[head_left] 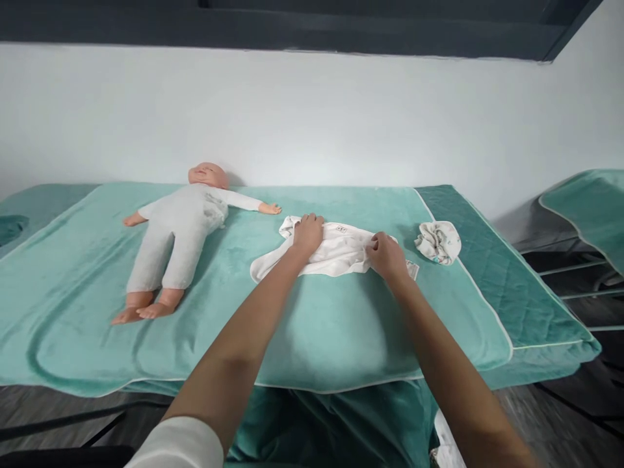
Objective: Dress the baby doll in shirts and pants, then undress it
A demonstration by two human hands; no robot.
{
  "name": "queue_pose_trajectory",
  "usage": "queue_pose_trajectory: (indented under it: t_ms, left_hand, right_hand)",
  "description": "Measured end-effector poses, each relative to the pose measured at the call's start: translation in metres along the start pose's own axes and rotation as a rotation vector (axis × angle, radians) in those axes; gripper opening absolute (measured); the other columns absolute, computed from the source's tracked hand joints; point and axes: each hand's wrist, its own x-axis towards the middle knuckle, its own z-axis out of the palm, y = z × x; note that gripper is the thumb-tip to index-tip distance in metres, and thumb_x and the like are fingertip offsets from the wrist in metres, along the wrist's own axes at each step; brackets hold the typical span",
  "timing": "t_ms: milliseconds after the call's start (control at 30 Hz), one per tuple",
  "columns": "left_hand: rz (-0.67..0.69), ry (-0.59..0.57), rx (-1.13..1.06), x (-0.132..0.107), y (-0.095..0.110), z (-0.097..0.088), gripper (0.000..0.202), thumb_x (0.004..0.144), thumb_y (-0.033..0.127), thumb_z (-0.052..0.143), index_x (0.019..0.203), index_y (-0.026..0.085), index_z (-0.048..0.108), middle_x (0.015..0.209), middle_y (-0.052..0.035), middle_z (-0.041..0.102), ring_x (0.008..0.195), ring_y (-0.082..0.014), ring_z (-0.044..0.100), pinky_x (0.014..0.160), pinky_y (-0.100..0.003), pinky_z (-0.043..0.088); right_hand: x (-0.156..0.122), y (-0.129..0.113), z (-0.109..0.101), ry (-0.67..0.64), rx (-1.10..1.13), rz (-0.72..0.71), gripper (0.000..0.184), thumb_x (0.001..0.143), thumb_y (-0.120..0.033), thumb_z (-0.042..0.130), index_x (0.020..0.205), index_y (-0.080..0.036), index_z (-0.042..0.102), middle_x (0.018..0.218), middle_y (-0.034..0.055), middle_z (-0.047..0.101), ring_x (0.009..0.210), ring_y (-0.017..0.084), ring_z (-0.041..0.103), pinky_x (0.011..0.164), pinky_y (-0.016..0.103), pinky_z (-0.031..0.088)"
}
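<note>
Bed (509,279) spans your frame left to right, blanket (341,344) laid over it. Wall (312,117) behind, panel (292,26) along the top edge. Doll (182,211) on the blanket, left of center: head toward the wall, feet toward you, one arm stretched out to the right, ending near the garment. Garment (338,260) on the blanket, mid-frame, right of the doll. Your left hand (309,234) on its left part, your right hand (387,255) on its right. Cloth bundle (439,242) right of the garment, apart, at the blanket's right edge. Floor (531,416) lower right.
</note>
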Motion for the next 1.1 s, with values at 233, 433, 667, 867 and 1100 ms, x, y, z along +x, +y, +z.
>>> queue_pose_trajectory:
  t_ms: [233,433,667,867,1100]
  left_hand:
    - [0.056,0.213,-0.192,-0.02,0.012,-0.045,0.024,0.099,0.02,0.036,0.115,0.023,0.054,0.119,-0.0071,0.065,0.107,-0.0222,0.062,0.086,-0.035,0.047]
    - [0.12,0.296,-0.18,-0.057,0.043,-0.114,0.018,0.1,0.025,0.038,0.113,0.025,0.051,0.11,-0.0057,0.067,0.093,-0.023,0.064,0.075,-0.033,0.044]
    - [0.207,0.44,-0.181,-0.083,0.055,-0.166,0.014,0.089,0.014,0.045,0.101,0.021,0.049,0.108,-0.0091,0.065,0.107,-0.0258,0.059,0.086,-0.038,0.045]
    - [0.343,0.323,-0.732,-0.084,0.06,-0.167,0.015,0.088,0.013,0.046,0.096,0.025,0.044,0.076,0.004,0.054,0.067,-0.013,0.053,0.061,-0.025,0.04]
    - [0.367,0.444,-0.3,-0.102,0.055,-0.193,0.027,0.088,0.015,0.051,0.113,0.025,0.054,0.09,0.0005,0.062,0.076,-0.0162,0.058,0.064,-0.029,0.039]
  right_hand:
    - [-0.005,-0.002,-0.002,0.215,0.034,-0.131,0.051,0.088,-0.033,0.062,0.134,-0.012,0.052,0.137,0.0193,0.055,0.124,0.035,0.05,0.103,0.044,0.041]
    - [0.001,-0.032,-0.035,0.201,0.199,-0.415,0.031,0.096,-0.032,0.052,0.119,-0.018,0.065,0.117,0.0105,0.07,0.108,0.028,0.062,0.093,0.037,0.046]
    - [-0.025,-0.058,-0.118,0.318,0.209,-0.633,0.024,0.097,-0.031,0.05,0.102,-0.022,0.071,0.101,0.0052,0.074,0.095,0.022,0.066,0.083,0.031,0.046]
    - [-0.055,-0.065,-0.168,0.406,0.049,-0.637,0.024,0.093,-0.024,0.048,0.101,-0.023,0.071,0.096,0.0035,0.074,0.086,0.021,0.066,0.073,0.031,0.044]
    - [-0.066,-0.042,-0.189,0.48,-0.086,-0.543,0.034,0.091,-0.019,0.044,0.11,-0.024,0.071,0.102,0.005,0.075,0.087,0.023,0.067,0.074,0.033,0.047]
